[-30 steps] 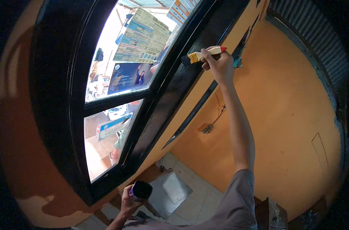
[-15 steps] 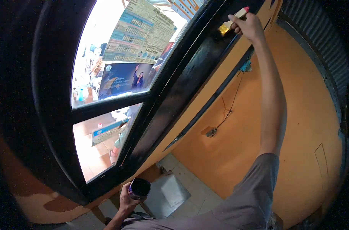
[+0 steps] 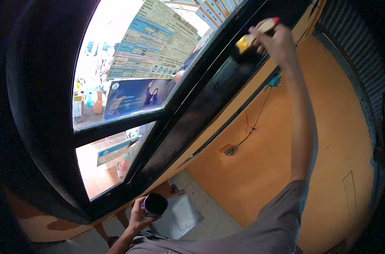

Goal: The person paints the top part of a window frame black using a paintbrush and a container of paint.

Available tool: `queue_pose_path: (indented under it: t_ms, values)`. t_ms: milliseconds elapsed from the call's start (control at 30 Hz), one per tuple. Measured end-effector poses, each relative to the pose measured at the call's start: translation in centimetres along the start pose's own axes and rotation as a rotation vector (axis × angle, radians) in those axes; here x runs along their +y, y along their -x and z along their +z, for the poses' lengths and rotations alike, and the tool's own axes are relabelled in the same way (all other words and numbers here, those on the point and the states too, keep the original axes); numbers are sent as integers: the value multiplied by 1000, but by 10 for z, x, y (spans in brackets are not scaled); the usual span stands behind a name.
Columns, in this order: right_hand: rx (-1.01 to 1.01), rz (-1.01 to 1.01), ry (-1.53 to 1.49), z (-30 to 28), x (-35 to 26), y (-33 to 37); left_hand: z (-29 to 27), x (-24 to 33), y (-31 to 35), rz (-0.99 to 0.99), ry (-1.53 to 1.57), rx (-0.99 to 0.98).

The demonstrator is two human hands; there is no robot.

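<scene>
High up on the right, my right hand (image 3: pixel 281 46) grips a paintbrush (image 3: pixel 244 43) with a pale, red-tipped handle and a yellow ferrule. Its dark bristles, a little blurred, are at the black, glossy door frame (image 3: pixel 201 108); whether they touch cannot be made out. Low in the view, my left hand (image 3: pixel 137 218) is wrapped around a small purplish container (image 3: pixel 155 205), its mouth facing up and dark inside. The frame borders a black door with glass panes, left of my right arm.
Behind the upper pane (image 3: pixel 91 51) hang paper sheets (image 3: pixel 152 42) and a blue poster (image 3: pixel 135 99). An orange wall (image 3: pixel 268 169) on the right carries a wired electrical box (image 3: pixel 230 150). A grey-white slab (image 3: pixel 182 216) lies on the tiled floor near the container.
The brush has moved a little down along the frame, with more of its ferrule showing. My view has shifted slightly. The container stays in my left hand.
</scene>
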State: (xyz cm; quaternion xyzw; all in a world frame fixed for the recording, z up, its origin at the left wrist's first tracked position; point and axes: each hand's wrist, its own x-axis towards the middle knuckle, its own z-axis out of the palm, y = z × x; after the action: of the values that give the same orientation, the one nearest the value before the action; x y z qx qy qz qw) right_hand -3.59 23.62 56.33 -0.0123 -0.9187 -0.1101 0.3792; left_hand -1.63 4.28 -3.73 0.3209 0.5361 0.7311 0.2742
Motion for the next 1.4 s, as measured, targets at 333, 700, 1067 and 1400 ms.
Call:
queue_pose_path:
  t_ms: [333, 700, 1067, 1400]
  values:
    - [214, -62, 377, -38, 15, -42, 0, 4, -5, 39, 51, -36]
    - [-68, 141, 81, 39, -4, 25, -10, 11, -1, -7, 11, -81]
    - [35, 25, 17, -23, 9, -44, -14, 7, 8, 20, 26, -61]
    - [572, -26, 234, -121, 27, -98, -6, 16, 8, 15, 60, -75]
